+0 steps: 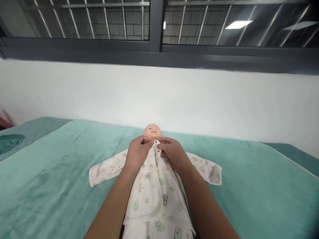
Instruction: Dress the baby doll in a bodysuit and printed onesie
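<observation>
A baby doll (152,130) lies on its back, dressed in a white baby shirt (149,196) printed with small animals and leaves. Both sleeves spread out to the sides. At the doll's neck, my left hand (140,150) pinches the left edge of the shirt's collar. Opposite it, my right hand (173,152) grips the collar's right edge, its fingertips close to the left ones. Between the hands the front placket shows a narrow gap below the collar. My fingers partly cover the collar and the doll's neck.
A green plush cover (62,179) with white piping lies under the doll. Behind it rises a white wall (159,96), topped by a dark-framed window (156,26) with metal bars. Something red (5,120) shows at the far left edge.
</observation>
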The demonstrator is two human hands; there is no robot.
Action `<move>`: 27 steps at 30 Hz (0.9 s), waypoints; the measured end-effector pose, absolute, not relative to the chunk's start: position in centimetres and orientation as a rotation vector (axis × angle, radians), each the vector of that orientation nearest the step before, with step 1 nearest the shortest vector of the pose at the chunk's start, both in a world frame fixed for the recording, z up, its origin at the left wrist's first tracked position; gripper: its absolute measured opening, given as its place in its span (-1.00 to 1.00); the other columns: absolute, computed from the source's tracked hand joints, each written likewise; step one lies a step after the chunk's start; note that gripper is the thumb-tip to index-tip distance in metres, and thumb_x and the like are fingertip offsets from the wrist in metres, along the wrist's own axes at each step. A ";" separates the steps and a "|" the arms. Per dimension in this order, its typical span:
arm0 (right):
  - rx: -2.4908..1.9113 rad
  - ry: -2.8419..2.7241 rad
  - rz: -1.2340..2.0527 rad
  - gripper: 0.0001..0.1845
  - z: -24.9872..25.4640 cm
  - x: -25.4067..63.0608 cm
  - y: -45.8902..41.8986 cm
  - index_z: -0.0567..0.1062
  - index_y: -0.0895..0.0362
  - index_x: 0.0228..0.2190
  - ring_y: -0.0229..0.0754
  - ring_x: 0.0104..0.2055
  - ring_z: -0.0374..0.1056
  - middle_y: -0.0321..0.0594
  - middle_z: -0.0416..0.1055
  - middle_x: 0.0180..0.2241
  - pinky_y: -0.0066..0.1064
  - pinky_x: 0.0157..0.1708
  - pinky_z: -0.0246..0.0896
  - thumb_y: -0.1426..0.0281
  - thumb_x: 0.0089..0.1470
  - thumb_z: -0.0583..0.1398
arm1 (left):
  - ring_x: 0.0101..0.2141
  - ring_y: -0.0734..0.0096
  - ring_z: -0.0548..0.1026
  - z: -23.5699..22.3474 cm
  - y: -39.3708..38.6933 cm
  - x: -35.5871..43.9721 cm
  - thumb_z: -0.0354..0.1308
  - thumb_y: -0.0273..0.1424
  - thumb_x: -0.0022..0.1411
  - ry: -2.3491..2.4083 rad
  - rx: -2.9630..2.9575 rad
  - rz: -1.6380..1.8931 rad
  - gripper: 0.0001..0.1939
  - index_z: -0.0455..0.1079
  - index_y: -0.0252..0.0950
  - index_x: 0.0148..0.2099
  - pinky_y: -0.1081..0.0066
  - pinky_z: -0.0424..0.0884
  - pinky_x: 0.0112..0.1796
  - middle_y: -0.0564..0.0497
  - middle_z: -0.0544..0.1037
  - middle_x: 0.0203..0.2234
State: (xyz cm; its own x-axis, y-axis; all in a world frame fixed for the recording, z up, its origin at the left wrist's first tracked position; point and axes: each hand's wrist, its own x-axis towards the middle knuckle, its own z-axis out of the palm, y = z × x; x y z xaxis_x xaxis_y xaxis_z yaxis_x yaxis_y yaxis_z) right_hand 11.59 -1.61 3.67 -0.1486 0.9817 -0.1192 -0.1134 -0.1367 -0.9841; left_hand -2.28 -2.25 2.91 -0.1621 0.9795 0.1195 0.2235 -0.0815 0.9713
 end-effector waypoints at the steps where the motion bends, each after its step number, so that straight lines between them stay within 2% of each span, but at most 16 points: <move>1: -1.132 -1.139 1.473 -0.69 3.6 11.6 -1.6 0.55 0.16 -0.34 -0.34 -0.50 0.29 -0.27 0.46 -0.45 -0.52 -0.52 0.23 0.50 -0.26 0.22 | -0.35 0.30 0.54 2.9 -2.3 -2.3 0.22 -0.29 0.07 1.444 1.347 1.309 -0.83 0.52 -0.29 -0.34 0.37 0.37 -0.29 -0.02 0.63 -0.39; 7: -1.047 -1.160 1.480 -0.69 2.4 11.7 -1.1 0.55 0.15 -0.32 -0.31 -0.51 0.32 -0.26 0.48 -0.43 -0.46 -0.50 0.24 0.47 -0.24 0.23 | -0.37 0.32 0.53 2.9 -2.3 -2.3 0.24 -0.32 0.05 1.361 1.290 1.329 -0.83 0.53 -0.31 -0.32 0.38 0.37 -0.30 -0.04 0.63 -0.36; 11: -1.137 -1.299 1.302 -0.68 2.6 11.4 -1.3 0.54 0.10 -0.32 -0.35 -0.56 0.30 -0.29 0.50 -0.35 -0.46 -0.52 0.22 0.46 -0.22 0.18 | -0.38 0.35 0.53 2.5 -2.1 -2.3 0.25 -0.32 0.05 1.349 1.278 1.347 -0.84 0.52 -0.31 -0.33 0.38 0.37 -0.30 -0.06 0.63 -0.32; 14: -1.203 -1.470 1.173 -0.63 2.9 11.2 -1.7 0.51 0.05 -0.24 -0.33 -0.59 0.29 -0.34 0.48 -0.40 -0.45 -0.53 0.23 0.46 -0.18 0.12 | -0.40 0.38 0.52 2.2 -2.1 -2.4 0.27 -0.32 0.01 1.332 1.243 1.366 -0.84 0.51 -0.31 -0.35 0.39 0.37 -0.31 -0.07 0.62 -0.28; 16: -1.208 -1.600 1.054 -0.59 3.1 11.0 -2.0 0.48 0.05 -0.18 -0.29 -0.55 0.30 -0.33 0.46 -0.41 -0.43 -0.50 0.24 0.47 -0.13 0.09 | -0.41 0.39 0.51 2.2 -2.1 -2.4 0.30 -0.32 -0.02 1.288 1.196 1.386 -0.82 0.49 -0.32 -0.36 0.41 0.37 -0.32 -0.07 0.61 -0.29; 20: -1.211 -1.820 0.650 -0.57 3.3 10.7 -2.4 0.45 0.10 -0.13 -0.20 -0.33 0.34 -0.16 0.43 -0.17 -0.36 -0.34 0.27 0.54 -0.09 0.07 | -0.42 0.39 0.50 2.5 -2.4 -2.4 0.31 -0.29 -0.03 1.233 1.136 1.377 -0.78 0.47 -0.33 -0.35 0.44 0.36 -0.37 -0.05 0.59 -0.39; 22: -1.203 -1.914 0.526 -0.55 3.4 10.5 -2.5 0.44 0.11 -0.12 -0.16 -0.23 0.33 -0.11 0.39 -0.12 -0.33 -0.27 0.26 0.59 -0.08 0.05 | -0.44 0.40 0.49 2.7 -2.5 -2.3 0.27 -0.27 0.00 1.243 1.141 1.344 -0.77 0.46 -0.32 -0.32 0.44 0.36 -0.39 -0.02 0.57 -0.43; 25: -1.156 -1.994 0.483 -0.56 3.5 10.3 -2.6 0.45 0.09 -0.14 -0.14 -0.19 0.31 -0.12 0.38 -0.16 -0.32 -0.24 0.24 0.61 -0.05 0.02 | -0.47 0.43 0.48 3.0 -2.6 -2.1 0.23 -0.32 0.00 1.366 1.193 1.326 -0.80 0.41 -0.28 -0.28 0.47 0.33 -0.44 0.05 0.54 -0.49; 27: -1.116 -1.967 0.544 -0.57 3.5 10.3 -2.7 0.45 0.07 -0.14 -0.17 -0.24 0.30 -0.16 0.38 -0.18 -0.34 -0.27 0.23 0.59 -0.04 0.03 | -0.48 0.44 0.47 3.1 -2.6 -2.0 0.20 -0.37 -0.01 1.443 1.238 1.316 -0.81 0.38 -0.26 -0.27 0.48 0.31 -0.46 0.07 0.53 -0.50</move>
